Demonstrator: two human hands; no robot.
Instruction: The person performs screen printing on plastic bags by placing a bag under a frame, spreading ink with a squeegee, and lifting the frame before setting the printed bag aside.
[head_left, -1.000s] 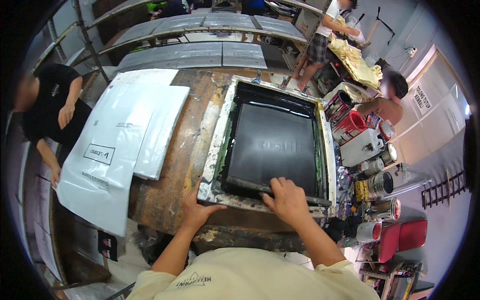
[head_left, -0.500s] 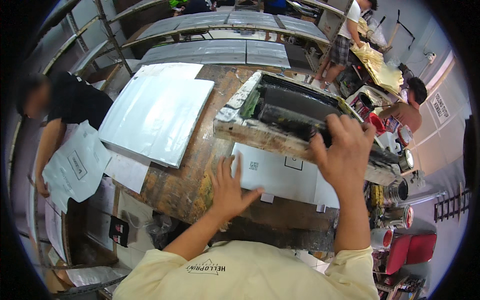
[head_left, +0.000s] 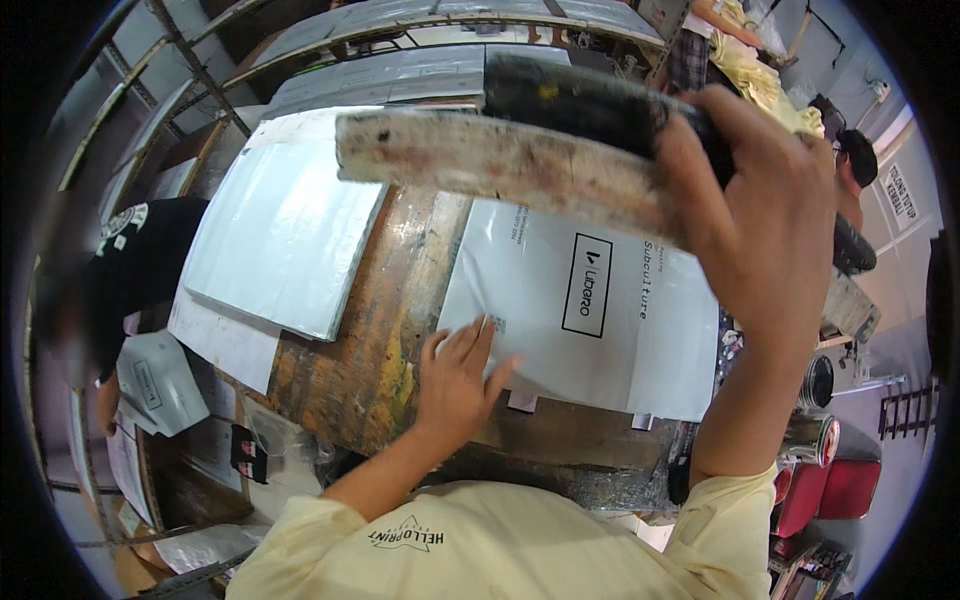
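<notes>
A pale grey plastic mailer bag (head_left: pixel 540 340) with black print lies flat on the worktable. My left hand (head_left: pixel 455 385) is at its near left corner, fingers stretched out and apart from the thumb, fingertips on or just over the plastic. Above the bag, my right hand (head_left: pixel 765 190) grips the raised near side of a paint-stained wooden screen-printing frame (head_left: pixel 480 155). Along that side runs a black bar (head_left: pixel 570 100), apparently the squeegee, also under my right fingers. Motion blurs the frame, and its mesh is hidden from here.
A thick stack of pale bags (head_left: pixel 285 230) stands left on the stained wooden table (head_left: pixel 350 385). Beyond it, a co-worker in a black shirt (head_left: pixel 145 255) holds a printed bag (head_left: pixel 160 385). Metal racks (head_left: pixel 180 45) border the far left. Cans (head_left: pixel 810 437) and a red chair (head_left: pixel 850 490) are at right.
My right hand has lifted the frame's near side up and off the bag, uncovering its print. My left hand has shifted slightly right and nearer. The co-worker's bag has moved lower and nearer.
</notes>
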